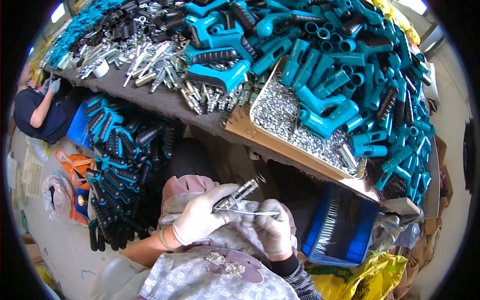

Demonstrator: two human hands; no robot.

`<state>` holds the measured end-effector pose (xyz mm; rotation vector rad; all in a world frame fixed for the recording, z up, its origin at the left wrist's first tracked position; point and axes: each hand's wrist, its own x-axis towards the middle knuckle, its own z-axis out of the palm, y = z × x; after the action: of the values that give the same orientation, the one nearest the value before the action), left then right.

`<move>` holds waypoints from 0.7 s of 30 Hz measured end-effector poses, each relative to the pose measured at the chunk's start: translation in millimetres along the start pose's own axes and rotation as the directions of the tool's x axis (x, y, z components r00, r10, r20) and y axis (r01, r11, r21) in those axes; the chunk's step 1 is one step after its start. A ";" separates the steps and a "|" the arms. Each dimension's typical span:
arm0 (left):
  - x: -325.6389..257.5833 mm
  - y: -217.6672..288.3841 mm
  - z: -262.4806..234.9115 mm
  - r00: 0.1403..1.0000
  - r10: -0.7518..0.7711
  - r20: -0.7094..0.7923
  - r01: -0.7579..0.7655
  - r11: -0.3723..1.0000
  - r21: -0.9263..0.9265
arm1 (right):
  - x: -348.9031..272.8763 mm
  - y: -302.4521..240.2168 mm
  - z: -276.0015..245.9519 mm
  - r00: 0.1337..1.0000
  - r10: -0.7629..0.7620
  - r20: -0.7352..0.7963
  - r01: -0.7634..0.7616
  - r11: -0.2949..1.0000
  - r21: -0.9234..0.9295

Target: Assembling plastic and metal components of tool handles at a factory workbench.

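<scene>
My left hand (202,212), in a white glove, is closed around a silver metal cylinder (239,194) with a coil spring (260,178) sticking out of its upper end. The cylinder tilts up to the right above my lap. Close beside it is my right hand (272,227), in a glove greyed at the fingertips, its fingers curled together. A thin pale rod (245,212) runs from the left hand's fingers to the right hand's, which pinch it. What it is exactly is too small to tell.
Ahead, the dark-covered table (190,117) carries silver metal parts (160,65) and teal housings (330,120). A tray (280,110) holds small metal pieces. A blue bin (345,225) stands at right; black-gripped teal housings (120,170) are heaped at left. Another person (37,112) sits far left.
</scene>
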<state>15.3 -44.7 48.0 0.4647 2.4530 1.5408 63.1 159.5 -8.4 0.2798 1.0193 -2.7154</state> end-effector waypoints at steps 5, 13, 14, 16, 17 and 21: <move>-2.7 -3.7 -13.9 0.983 0.013 -0.184 -0.016 1.000 -0.017 | 4.4 -6.2 22.1 0.985 0.170 0.040 -0.164 0.979 -0.122; 5.7 -12.0 -13.3 0.983 -0.039 -0.178 0.036 0.999 -0.024 | -0.6 -16.1 23.0 0.990 0.138 -0.008 -0.125 0.869 -0.480; 6.4 -13.3 -12.8 0.985 -0.028 -0.172 0.026 1.000 -0.016 | -0.8 -14.7 21.1 0.993 0.115 -0.006 -0.104 0.868 -0.486; 6.6 -11.9 -12.9 0.986 -0.017 -0.165 0.016 1.000 -0.006 | 0.1 -18.4 26.4 0.991 0.133 -0.018 -0.124 0.856 -0.502; 5.8 -8.5 -13.6 0.981 -0.057 -0.186 0.068 0.996 0.052 | 0.9 -19.4 28.4 0.988 0.153 -0.029 -0.146 0.842 -0.519; 6.7 -4.4 -10.6 0.982 -0.047 -0.185 0.041 0.999 -0.033 | 2.8 -9.0 21.7 0.996 0.087 -0.032 -0.090 0.832 -0.547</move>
<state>4.8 -52.8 48.6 0.2699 2.5541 1.6689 55.8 151.2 12.6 0.2188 1.6786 -2.2096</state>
